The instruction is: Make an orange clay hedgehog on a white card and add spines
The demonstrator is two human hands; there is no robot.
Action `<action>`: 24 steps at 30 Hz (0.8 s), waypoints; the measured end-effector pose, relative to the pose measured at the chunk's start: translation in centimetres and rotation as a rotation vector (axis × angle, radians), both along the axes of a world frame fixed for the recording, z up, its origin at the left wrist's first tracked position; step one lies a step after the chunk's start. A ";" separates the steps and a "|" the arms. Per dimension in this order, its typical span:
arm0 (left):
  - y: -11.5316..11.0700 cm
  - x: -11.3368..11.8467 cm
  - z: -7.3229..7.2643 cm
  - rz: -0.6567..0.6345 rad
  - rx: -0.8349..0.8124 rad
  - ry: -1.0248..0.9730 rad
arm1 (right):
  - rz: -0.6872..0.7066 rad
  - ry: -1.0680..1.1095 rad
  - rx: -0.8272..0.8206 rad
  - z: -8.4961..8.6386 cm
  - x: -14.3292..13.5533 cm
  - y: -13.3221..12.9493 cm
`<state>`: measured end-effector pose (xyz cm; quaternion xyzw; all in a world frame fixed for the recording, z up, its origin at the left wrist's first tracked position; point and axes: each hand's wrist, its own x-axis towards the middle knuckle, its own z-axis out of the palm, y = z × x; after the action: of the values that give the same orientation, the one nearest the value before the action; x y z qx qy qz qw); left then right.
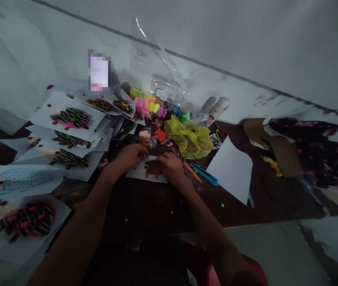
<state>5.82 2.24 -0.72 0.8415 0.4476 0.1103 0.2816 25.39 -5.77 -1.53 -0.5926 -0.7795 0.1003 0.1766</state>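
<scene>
On the dark table in front of me lies a white card [140, 173] bearing an orange hedgehog shape [153, 170] with dark strips on its back. My left hand [131, 155] rests at the card's upper left, its fingers bent together; what they hold, if anything, is too small to tell. At the hedgehog's right side, my right hand [170, 166] has its fingers pressed together over the shape, and their tips hide any small piece between them. Just beyond the hands stands a small tub [144, 136] with orange material, beside a red piece [160, 135].
Stacked hedgehog pictures [70, 118] spread over the left side. Behind the hands are a yellow-green plastic bag [189, 139] and colourful clay packs [157, 107]. Blue scissors or pens [205, 174], white paper [232, 171] and dark patterned cloth [314, 147] lie to the right.
</scene>
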 end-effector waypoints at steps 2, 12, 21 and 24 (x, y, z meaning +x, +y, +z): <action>0.0 0.0 0.1 -0.003 0.001 -0.004 | 0.001 -0.019 0.002 0.0 0.0 0.0; 0.0 0.0 0.1 -0.005 -0.027 -0.018 | -0.141 0.039 0.128 0.5 1.4 -0.7; 0.1 -0.1 0.0 -0.010 -0.009 -0.018 | -0.478 -0.016 -0.121 3.0 6.6 -1.2; 0.1 0.0 0.0 -0.001 -0.009 -0.011 | -0.464 -0.050 -0.209 3.9 6.9 -1.5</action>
<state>5.81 2.31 -0.74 0.8398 0.4462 0.1127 0.2880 32.32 -7.30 2.34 -0.7730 -0.6120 0.1226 0.1135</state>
